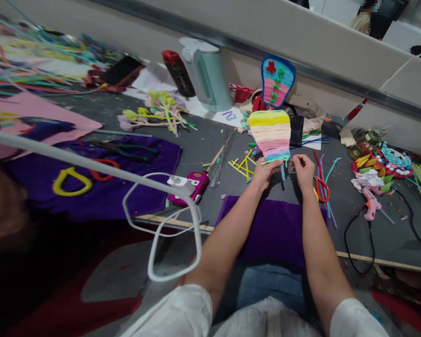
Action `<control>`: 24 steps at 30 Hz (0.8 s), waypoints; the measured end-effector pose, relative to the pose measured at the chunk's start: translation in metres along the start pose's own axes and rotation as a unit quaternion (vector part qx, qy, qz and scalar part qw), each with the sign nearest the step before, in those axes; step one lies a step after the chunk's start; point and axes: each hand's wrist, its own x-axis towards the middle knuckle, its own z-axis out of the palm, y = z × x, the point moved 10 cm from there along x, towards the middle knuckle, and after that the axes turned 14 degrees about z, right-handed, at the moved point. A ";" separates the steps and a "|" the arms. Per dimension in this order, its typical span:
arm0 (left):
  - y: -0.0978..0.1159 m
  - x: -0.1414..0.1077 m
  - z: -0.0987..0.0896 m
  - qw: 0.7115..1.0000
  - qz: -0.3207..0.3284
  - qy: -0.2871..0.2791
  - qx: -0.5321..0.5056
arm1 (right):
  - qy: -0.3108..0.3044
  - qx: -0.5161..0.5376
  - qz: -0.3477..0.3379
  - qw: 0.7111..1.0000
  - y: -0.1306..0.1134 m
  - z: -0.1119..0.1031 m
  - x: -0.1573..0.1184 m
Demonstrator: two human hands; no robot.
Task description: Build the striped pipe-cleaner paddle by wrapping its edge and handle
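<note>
Fingers of the left hand pinch the lower edge of a striped panel — yellow at the top, then cream, pink and blue — in the head view, holding it up over the dark surface. Right-hand fingers are bunched close together just beside that edge; whether the right hand grips anything, I cannot tell. One blue strip hangs down between the hands. Yellow strips lie left of them, red-handled scissors to the right, and purple cloth beneath the forearms.
</note>
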 end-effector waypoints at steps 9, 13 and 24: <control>0.002 -0.002 0.000 1.000 -0.016 0.015 -0.022 | -0.120 -0.010 -0.001 0.993 -0.008 0.021 -0.007; 0.001 -0.002 0.000 0.999 -0.020 0.013 -0.029 | -0.161 0.047 0.072 0.983 0.003 0.025 -0.008; -0.001 -0.003 0.003 1.000 -0.014 -0.013 -0.005 | -0.182 0.138 0.053 0.972 -0.004 0.025 -0.010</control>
